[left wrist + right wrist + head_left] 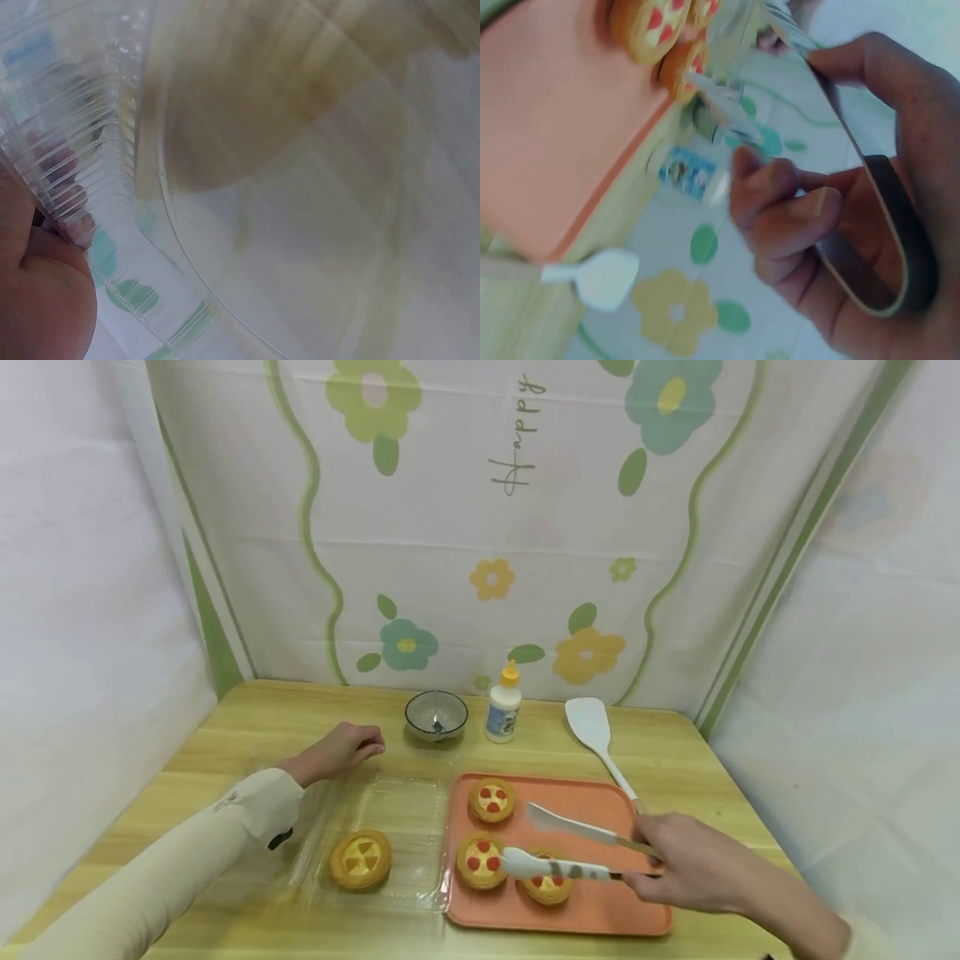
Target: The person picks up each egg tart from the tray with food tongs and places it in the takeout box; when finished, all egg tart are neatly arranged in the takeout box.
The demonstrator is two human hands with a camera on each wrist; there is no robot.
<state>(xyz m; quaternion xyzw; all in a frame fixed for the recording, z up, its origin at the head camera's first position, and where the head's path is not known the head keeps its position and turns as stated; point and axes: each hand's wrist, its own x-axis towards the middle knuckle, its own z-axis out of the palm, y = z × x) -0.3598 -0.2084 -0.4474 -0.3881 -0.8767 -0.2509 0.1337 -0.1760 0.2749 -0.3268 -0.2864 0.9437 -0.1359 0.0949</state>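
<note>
White-tipped tongs [576, 869] sit in the right hand [693, 864], fingers curled round the handle, tips spread apart above the orange tray [600, 797] with three red-spotted tarts [492, 800]. Left hand [337, 753] has its fingers bent, pinching the clear plastic container [401, 814] beside the tray, one tart [362, 860] inside; bowl [437, 703] and bottle [503, 710] stand behind.

The right hand [697, 864] holds tongs [585, 870] (perhaps touching a tart [549, 893]) above a tray [615, 910].
</note>
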